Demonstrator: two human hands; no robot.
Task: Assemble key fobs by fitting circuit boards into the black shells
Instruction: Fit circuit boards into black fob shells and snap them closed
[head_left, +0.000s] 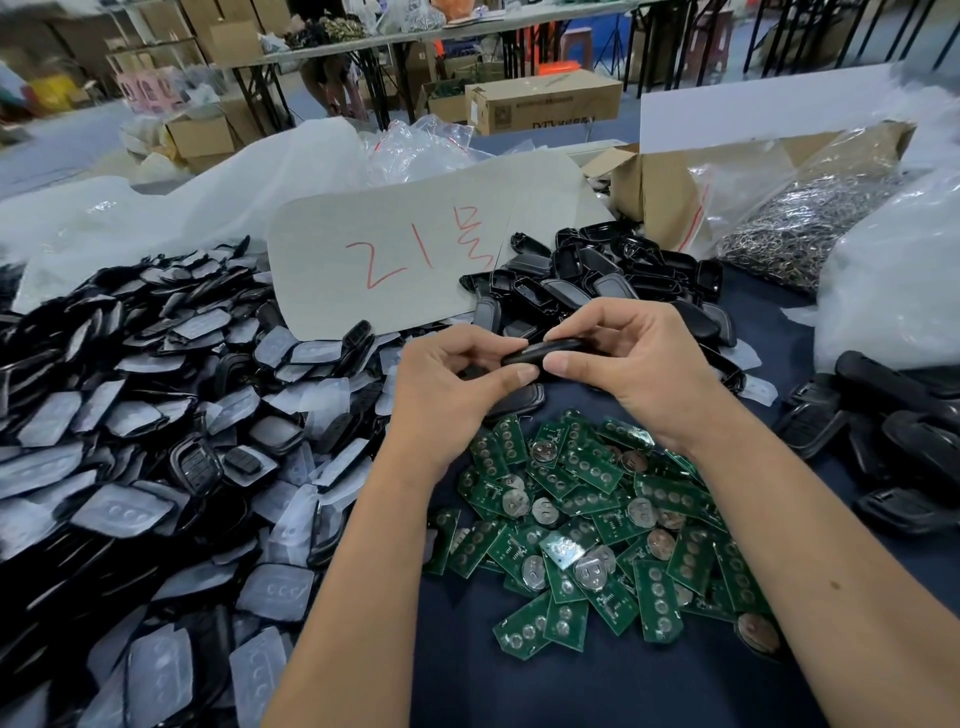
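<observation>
A black key fob shell (540, 352) is held edge-on above the table's middle, between both hands. My left hand (457, 379) pinches its left end with thumb and curled fingers. My right hand (623, 358) pinches its right part, thumb below and fingers on top. Whether a board sits inside the shell is hidden. Just below the hands lies a heap of green circuit boards (587, 530) with round coin cells on the dark blue cloth. Behind the hands is a pile of empty black shells (597, 280).
A large heap of black fob halves with grey button pads (156, 441) fills the left. More black shells (893, 431) lie at the right edge. A cardboard sheet with red writing (405, 254), a bag of metal rings (800, 223) and plastic bags stand behind.
</observation>
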